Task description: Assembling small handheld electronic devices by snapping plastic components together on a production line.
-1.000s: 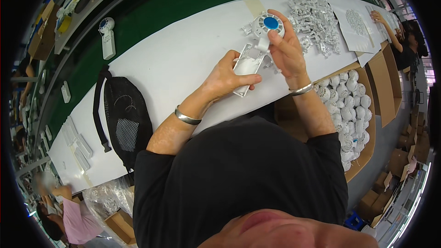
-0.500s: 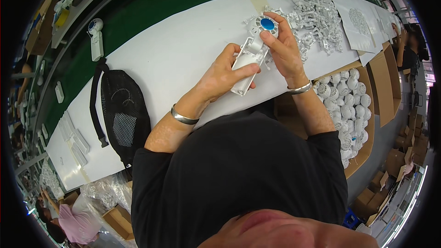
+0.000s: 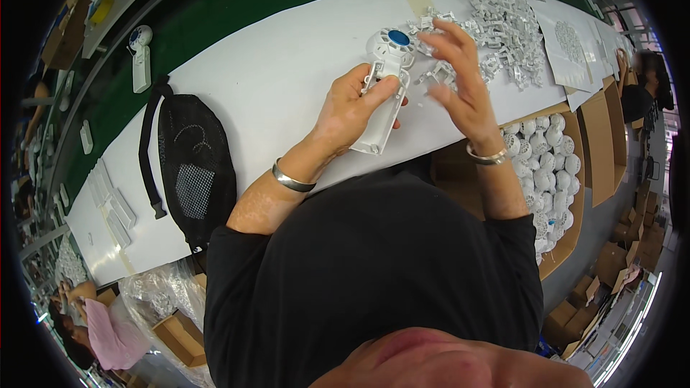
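Far left on the white table [image 3: 237, 79], a black mesh bag [image 3: 190, 165] lies flat, well apart from the work, with a finished white fan [image 3: 140, 54] lying up beyond it. Move right and here is the action: the left hand [image 3: 352, 111] is clamped round the handle of a white handheld fan [image 3: 384, 82], thumb pressed across the handle, the round head with its blue centre pointing away from the body and raised just above the tabletop. Good firm grip, and it wants to stay that way, with the open side of the handle turned up so the next piece can seat cleanly. Just beside it, the right hand [image 3: 460, 86] hovers with fingers spread and slack, clamped on nothing, over the near edge of a heap of small white plastic parts [image 3: 503, 29]. Best to pinch one single piece rather than rake a cluster. Further right, below the table edge, a cardboard box [image 3: 596, 144] holds rows of white round fan heads [image 3: 539, 151].
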A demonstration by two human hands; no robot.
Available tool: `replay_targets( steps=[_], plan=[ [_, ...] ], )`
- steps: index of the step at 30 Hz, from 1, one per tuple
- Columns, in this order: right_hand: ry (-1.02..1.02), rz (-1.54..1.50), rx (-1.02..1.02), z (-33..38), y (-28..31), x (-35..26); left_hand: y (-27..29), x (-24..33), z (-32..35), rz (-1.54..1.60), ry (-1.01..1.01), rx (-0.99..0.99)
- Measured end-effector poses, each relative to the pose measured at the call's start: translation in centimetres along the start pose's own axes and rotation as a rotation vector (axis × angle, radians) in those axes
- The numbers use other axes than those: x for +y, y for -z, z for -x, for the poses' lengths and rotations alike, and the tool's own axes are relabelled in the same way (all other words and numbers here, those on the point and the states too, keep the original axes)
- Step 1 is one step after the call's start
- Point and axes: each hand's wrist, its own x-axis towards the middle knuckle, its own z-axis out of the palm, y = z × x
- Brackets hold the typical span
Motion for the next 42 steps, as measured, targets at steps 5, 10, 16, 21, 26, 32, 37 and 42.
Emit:
replay_targets(
  steps=[5,10,16,21,26,32,37,42],
  plan=[
    [0.126,0.244,-0.197,2.2,0.1,0.4,-0.2,-0.4,-0.2,0.008,-0.056,0.01],
    [-0.134,0.136,-0.095,1.8,-0.2,1.1,0.3,-0.9,-0.5,-0.015,-0.02,-0.023],
    [-0.057,0.025,0.109,-1.1,-1.4,1.5,0.6,-1.4,-0.9,-0.12,-0.061,0.026],
    [0.302,0.373,-0.189,-2.3,-4.0,-0.7,2.7,-5.7,-1.0,-0.307,-0.365,-0.011],
    [0.025,0.315,0.006,-1.6,-2.8,1.4,0.1,-1.7,1.1,-0.106,0.005,-0.018],
    [-0.226,0.49,0.117,1.5,2.0,4.5,1.0,-1.6,1.1,0.058,0.064,0.167],
    [-0.171,1.033,-0.069,4.0,1.1,7.1,0.8,-1.0,0.3,0.197,0.063,0.159],
    [0.089,0.854,0.081,3.3,-1.2,6.5,0.7,-1.8,-0.4,0.178,0.021,0.239]
  ],
)
